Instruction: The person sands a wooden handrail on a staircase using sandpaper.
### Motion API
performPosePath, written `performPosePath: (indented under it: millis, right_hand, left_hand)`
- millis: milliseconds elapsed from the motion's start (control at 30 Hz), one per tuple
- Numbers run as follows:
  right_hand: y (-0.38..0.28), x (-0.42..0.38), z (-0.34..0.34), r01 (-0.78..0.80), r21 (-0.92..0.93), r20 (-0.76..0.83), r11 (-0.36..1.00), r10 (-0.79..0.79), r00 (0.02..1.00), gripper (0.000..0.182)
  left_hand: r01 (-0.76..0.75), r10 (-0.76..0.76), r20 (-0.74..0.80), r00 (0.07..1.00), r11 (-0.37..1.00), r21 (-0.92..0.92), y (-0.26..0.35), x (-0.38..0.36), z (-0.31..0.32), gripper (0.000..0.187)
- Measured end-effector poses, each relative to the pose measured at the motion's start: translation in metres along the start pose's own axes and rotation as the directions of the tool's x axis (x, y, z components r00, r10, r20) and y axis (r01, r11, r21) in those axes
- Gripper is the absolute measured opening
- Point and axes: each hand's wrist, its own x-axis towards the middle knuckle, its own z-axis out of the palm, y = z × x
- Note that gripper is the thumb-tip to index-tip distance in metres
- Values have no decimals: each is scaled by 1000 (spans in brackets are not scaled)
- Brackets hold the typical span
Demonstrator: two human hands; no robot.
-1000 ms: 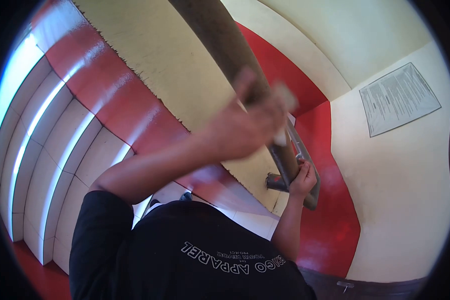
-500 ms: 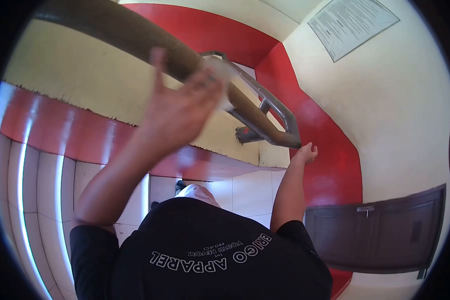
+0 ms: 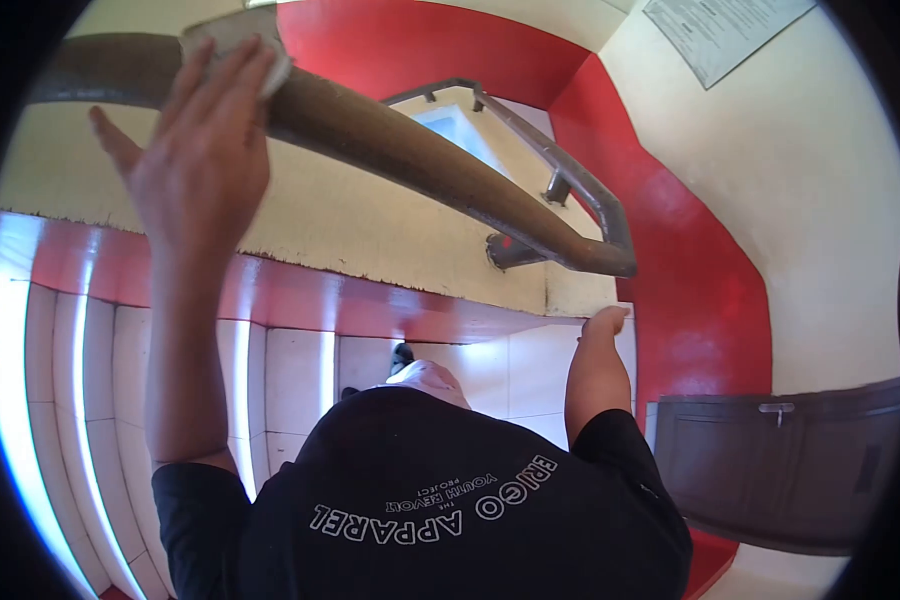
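Observation:
My left hand (image 3: 205, 165) lies over the thick brown handrail (image 3: 400, 150) at the upper left, fingers stretched along it and thumb held out to the left. Under those fingers is a pale grey-white cloth (image 3: 232, 32), draped over the top of the rail and partly hidden by the hand. My right hand (image 3: 604, 322) hangs just below the rail's bent end, apart from it. Nothing shows in that hand, and its fingers are loosely bent and foreshortened.
A cream half-wall (image 3: 360, 225) with a red lower band carries the rail. Steps with bright edges (image 3: 85, 380) run down the left. A second rail (image 3: 530, 135) climbs behind. To the right are a red-and-cream wall, a dark door (image 3: 770, 460) and a posted notice (image 3: 725, 30).
My left hand has slid the cloth up and left along the handrail. The right hand has dropped slightly away from the rail's end. The view has shifted a little to the left.

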Motion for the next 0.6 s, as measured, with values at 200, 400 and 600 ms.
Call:
performPosePath:
  millis: [200,400,600]
  right_hand:
    - [-9,-22,-6,32,-129,-152,991,-52,987,79]
    - [9,14,6,151,-233,-174,961,-194,966,76]
    - [-9,-15,-5,168,-362,-90,917,-213,973,65]
  left_hand:
    - [-313,383,71,921,835,-453,122,-25,-9,38]
    - [29,-150,-175,973,832,-554,-8,-20,10,29]
    - [-159,93,-252,963,953,-256,-27,-4,12,31]
